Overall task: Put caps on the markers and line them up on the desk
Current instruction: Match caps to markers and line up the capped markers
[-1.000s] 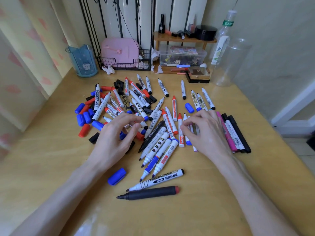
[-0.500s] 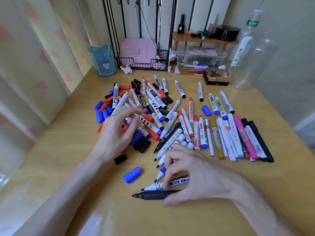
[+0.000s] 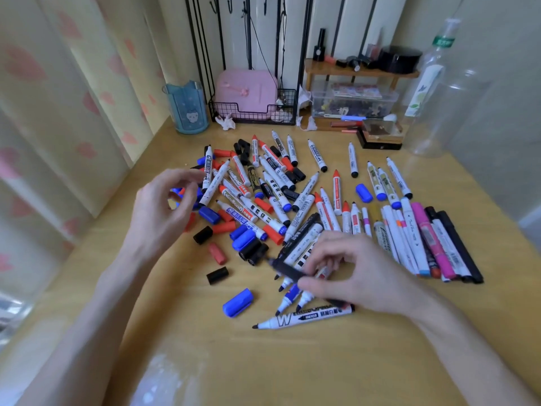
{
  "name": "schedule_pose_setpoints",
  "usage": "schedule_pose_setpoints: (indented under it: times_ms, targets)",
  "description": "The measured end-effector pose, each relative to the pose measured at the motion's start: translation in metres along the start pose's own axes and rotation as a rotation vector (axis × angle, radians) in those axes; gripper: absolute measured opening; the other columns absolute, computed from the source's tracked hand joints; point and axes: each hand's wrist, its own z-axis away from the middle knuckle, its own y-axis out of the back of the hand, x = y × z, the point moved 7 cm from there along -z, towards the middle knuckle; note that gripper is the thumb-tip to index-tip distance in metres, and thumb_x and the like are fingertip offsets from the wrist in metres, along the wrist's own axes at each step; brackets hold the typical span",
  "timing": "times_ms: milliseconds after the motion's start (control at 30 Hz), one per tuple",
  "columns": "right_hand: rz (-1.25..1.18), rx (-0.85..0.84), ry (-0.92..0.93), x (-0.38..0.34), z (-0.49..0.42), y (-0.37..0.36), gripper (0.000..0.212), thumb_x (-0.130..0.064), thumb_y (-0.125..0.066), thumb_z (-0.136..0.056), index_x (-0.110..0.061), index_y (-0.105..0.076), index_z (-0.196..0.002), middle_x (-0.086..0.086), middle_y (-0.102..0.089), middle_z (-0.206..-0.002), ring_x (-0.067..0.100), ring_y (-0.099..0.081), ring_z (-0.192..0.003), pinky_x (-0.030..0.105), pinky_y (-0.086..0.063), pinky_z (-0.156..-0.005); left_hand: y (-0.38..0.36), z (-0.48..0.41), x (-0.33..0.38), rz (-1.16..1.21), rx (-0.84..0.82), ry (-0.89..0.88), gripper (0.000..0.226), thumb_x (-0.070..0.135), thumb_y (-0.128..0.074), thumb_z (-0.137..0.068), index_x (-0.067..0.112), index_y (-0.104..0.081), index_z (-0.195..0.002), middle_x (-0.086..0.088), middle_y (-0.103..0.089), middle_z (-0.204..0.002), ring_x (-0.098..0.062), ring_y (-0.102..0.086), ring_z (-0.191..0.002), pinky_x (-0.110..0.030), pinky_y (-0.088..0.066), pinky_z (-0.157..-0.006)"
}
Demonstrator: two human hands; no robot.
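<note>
black marker (image 3: pixel 288 270), uncapped, tip left, pinched in right hand (image 3: pixel 357 273) just above desk (image 3: pixel 292 364) front-centre. left hand (image 3: pixel 158 209) raised over loose caps (image 3: pixel 209 214) at left of marker pile (image 3: pixel 272 183), fingers curled; grip unclear, motion blur. bare desk toward near edge. lined-up row (image 3: pixel 433 241) at right. marker's rear end hidden under fingers.

Glossy wooden desk (image 3: pixel 292 361) — smooth plastic markers (image 3: pixel 304 317); clear plastic bottle (image 3: pixel 445 106) — black wire basket (image 3: pixel 251 111).
</note>
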Motion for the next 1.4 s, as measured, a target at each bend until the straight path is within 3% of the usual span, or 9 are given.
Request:
schedule_pose_setpoints:
  times_ms: [100, 233, 367, 467, 600, 767, 1000, 1267, 1400]
  targets:
    - [-0.059, 0.202, -0.025, 0.012, -0.005, 0.021, 0.015, -0.040, -0.084, -0.080, -0.029, -0.078, -0.087, -0.006, -0.072, -0.088, 0.016, -0.068, -0.083, 0.043, -0.058, -0.081, 0.006, -0.002, -0.014, -0.052, -0.024, 0.024, 0.021, 0.009, -0.062, -0.099, 0.021, -0.075, -0.110, 0.009, -0.075, -0.114, -0.012, -0.069, -0.099, -0.036, -0.056, -0.083]
    - [-0.100, 0.364, -0.073, 0.027, -0.015, 0.033, 0.019, -0.035, -0.083, -0.081, -0.021, -0.078, -0.092, -0.010, -0.077, -0.084, 0.007, -0.075, -0.082, 0.029, -0.062, -0.079, 0.009, -0.005, -0.032, -0.112, -0.048, 0.076, 0.024, 0.009, -0.063, -0.096, 0.025, -0.073, -0.112, 0.012, -0.074, -0.108, -0.007, -0.069, -0.095, -0.035, -0.057, -0.078]
    - [-0.022, 0.366, -0.089, 0.026, -0.034, 0.026, 0.029, -0.037, -0.079, -0.087, -0.027, -0.076, -0.113, -0.014, -0.076, -0.089, 0.000, -0.072, -0.087, 0.023, -0.060, -0.081, 0.000, -0.005, -0.046, -0.174, -0.072, 0.058, 0.021, 0.015, -0.069, -0.095, 0.024, -0.073, -0.114, 0.008, -0.072, -0.110, -0.013, -0.067, -0.098, -0.042, -0.058, -0.080]
    - [0.021, 0.377, -0.086, 0.019, -0.050, 0.023, 0.040, -0.036, -0.076, -0.091, -0.026, -0.070, -0.130, -0.015, -0.074, -0.094, -0.002, -0.070, -0.087, 0.019, -0.058, -0.081, -0.016, -0.003, -0.049, -0.289, -0.145, 0.004, 0.034, 0.037, -0.066, -0.099, 0.020, -0.070, -0.129, -0.002, -0.066, -0.128, -0.025, -0.058, -0.118, -0.045, -0.051, -0.095]
    - [0.040, 0.443, -0.077, 0.015, -0.068, 0.022, 0.034, -0.034, -0.076, -0.093, -0.024, -0.074, -0.125, -0.017, -0.073, -0.095, -0.002, -0.070, -0.086, 0.021, -0.060, -0.082, -0.037, 0.001, -0.053, -0.333, -0.251, 0.009, 0.050, 0.059, -0.049, -0.102, 0.029, -0.066, -0.138, 0.003, -0.060, -0.142, -0.024, -0.049, -0.135, -0.052, -0.047, -0.098]
    - [0.051, 0.439, -0.058, 0.018, -0.073, 0.015, 0.030, -0.029, -0.075, -0.094, -0.020, -0.074, -0.123, -0.019, -0.071, -0.091, -0.006, -0.067, -0.086, 0.011, -0.055, -0.073, -0.038, -0.001, -0.047, -0.316, -0.221, -0.016, 0.045, 0.051, -0.057, -0.100, 0.027, -0.067, -0.137, 0.002, -0.060, -0.137, -0.025, -0.054, -0.123, -0.050, -0.048, -0.093]
    - [0.012, 0.472, -0.035, 0.024, -0.069, 0.017, 0.029, -0.027, -0.074, -0.094, -0.022, -0.074, -0.122, -0.012, -0.073, -0.090, 0.002, -0.068, -0.084, 0.020, -0.059, -0.075, -0.055, 0.002, -0.054, -0.344, -0.393, -0.017, 0.072, 0.075, -0.015, -0.099, 0.042, -0.040, -0.158, 0.015, -0.033, -0.167, -0.018, -0.017, -0.160, -0.057, -0.021, -0.126]
    - [-0.033, 0.490, -0.012, 0.027, -0.066, 0.019, 0.022, -0.030, -0.076, -0.092, -0.039, -0.070, -0.111, -0.014, -0.074, -0.088, 0.005, -0.071, -0.084, 0.029, -0.062, -0.077, -0.047, 0.002, -0.042, -0.413, -0.308, -0.074, 0.060, 0.060, -0.025, -0.103, 0.033, -0.068, -0.135, 0.006, -0.061, -0.146, -0.018, -0.052, -0.140, -0.050, -0.036, -0.116]
    - [-0.021, 0.505, -0.025, 0.030, -0.065, 0.020, 0.029, -0.033, -0.076, -0.092, -0.027, -0.074, -0.120, -0.014, -0.074, -0.090, 0.004, -0.070, -0.085, 0.026, -0.061, -0.076, -0.045, 0.006, -0.038, -0.509, -0.275, -0.104, 0.049, 0.050, -0.036, -0.105, 0.030, -0.068, -0.135, 0.002, -0.064, -0.130, -0.025, -0.060, -0.125, -0.046, -0.043, -0.104]
